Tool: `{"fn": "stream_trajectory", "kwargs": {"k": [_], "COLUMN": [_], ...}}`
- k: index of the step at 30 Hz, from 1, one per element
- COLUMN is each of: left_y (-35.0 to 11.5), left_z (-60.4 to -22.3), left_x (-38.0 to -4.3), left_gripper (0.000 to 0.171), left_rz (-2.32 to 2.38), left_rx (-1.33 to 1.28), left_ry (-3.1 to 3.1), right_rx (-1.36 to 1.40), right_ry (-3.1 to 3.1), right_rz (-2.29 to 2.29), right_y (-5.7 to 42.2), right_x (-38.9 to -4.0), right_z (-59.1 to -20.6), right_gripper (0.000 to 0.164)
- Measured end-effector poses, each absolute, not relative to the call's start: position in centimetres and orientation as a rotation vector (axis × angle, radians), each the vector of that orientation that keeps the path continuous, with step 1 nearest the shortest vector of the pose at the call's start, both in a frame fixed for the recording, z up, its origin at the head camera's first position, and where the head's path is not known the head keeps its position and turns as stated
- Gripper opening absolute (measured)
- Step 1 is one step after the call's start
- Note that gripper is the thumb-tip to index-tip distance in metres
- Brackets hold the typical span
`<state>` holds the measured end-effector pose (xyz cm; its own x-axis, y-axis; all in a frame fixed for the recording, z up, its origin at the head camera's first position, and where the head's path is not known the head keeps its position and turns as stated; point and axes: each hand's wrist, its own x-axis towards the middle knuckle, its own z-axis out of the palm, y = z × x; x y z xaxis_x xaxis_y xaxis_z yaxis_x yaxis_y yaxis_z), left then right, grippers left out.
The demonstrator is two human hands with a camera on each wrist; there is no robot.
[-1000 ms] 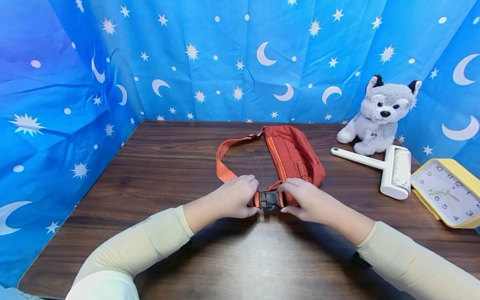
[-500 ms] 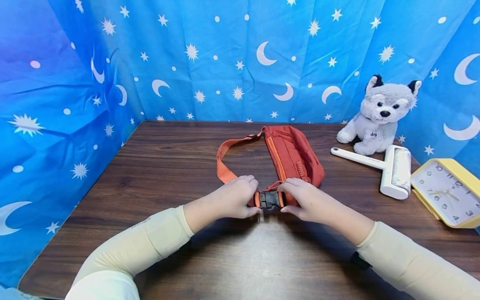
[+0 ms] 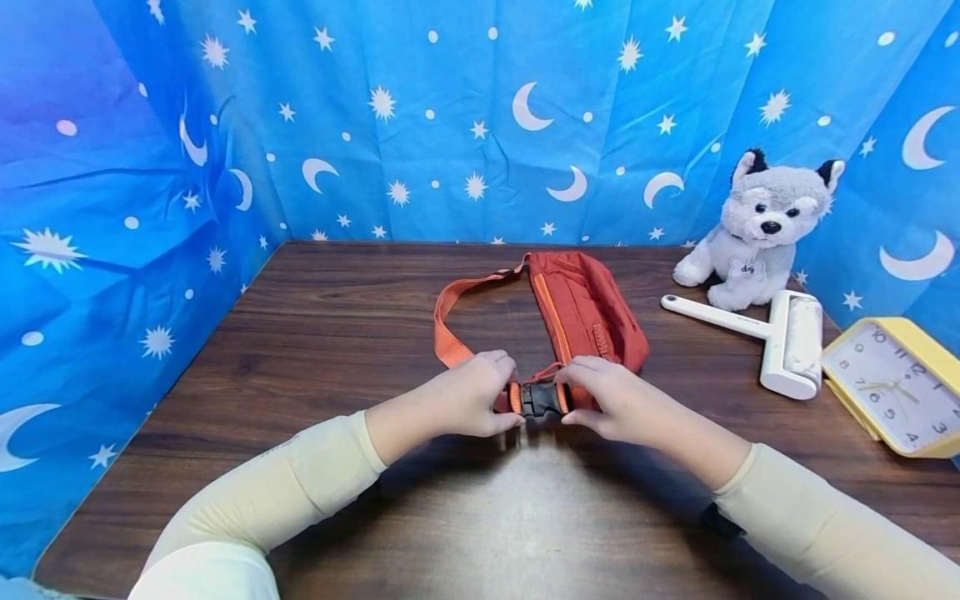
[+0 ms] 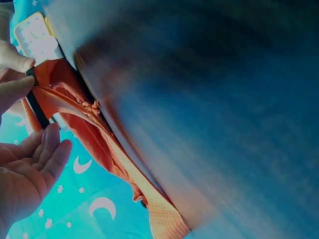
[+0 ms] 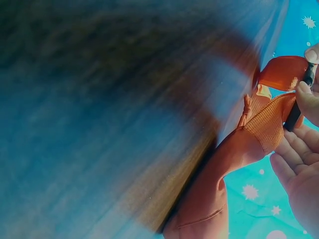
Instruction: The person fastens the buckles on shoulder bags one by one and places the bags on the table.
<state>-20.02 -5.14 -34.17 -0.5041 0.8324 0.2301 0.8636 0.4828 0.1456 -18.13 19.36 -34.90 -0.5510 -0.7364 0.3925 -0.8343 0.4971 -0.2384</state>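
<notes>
A rust-red waist bag (image 3: 588, 308) with an orange zip lies on the table, its orange strap (image 3: 448, 321) looping out to the left. The strap's black side-release buckle (image 3: 540, 399) is at the near end, its two halves joined. My left hand (image 3: 476, 396) pinches the buckle's left end between thumb and fingers. On the other end, my right hand (image 3: 611, 400) pinches where the webbing meets the buckle. Both wrist views show the black buckle (image 4: 37, 104) edge-on between thumb and fingertips, with the webbing (image 5: 271, 122) hanging from it.
A grey plush husky (image 3: 765, 225) sits at the back right of the wooden table (image 3: 337, 300). In front of it lies a white lint roller (image 3: 787, 342), and a yellow clock (image 3: 896, 387) leans beside that at the right edge. A blue star-and-moon curtain (image 3: 450, 125) hangs behind.
Almost nothing differs. Both hands keep their grip on the buckle, and the left hand and strap have shifted very slightly to the right.
</notes>
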Motion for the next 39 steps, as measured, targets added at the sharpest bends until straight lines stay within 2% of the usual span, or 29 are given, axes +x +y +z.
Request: {"fn": "stream_trajectory", "kwargs": {"k": [14, 39], "left_y": [-5.21, -5.04], "left_z": [-34.03, -33.96], "left_x": [-20.10, -20.08], "left_gripper": [0.038, 0.036], "left_rz": [-0.546, -0.601], "left_rx": [-1.509, -1.459], "left_ry": [-2.573, -2.574], "right_rx": [1.318, 1.309], "right_ry": [-2.541, -2.557], "right_rz": [0.652, 0.711], "right_y": [19.58, 19.73], "right_x": [-18.12, -18.32], "right_z": [-34.79, -34.88], "right_gripper": [0.039, 0.038]}}
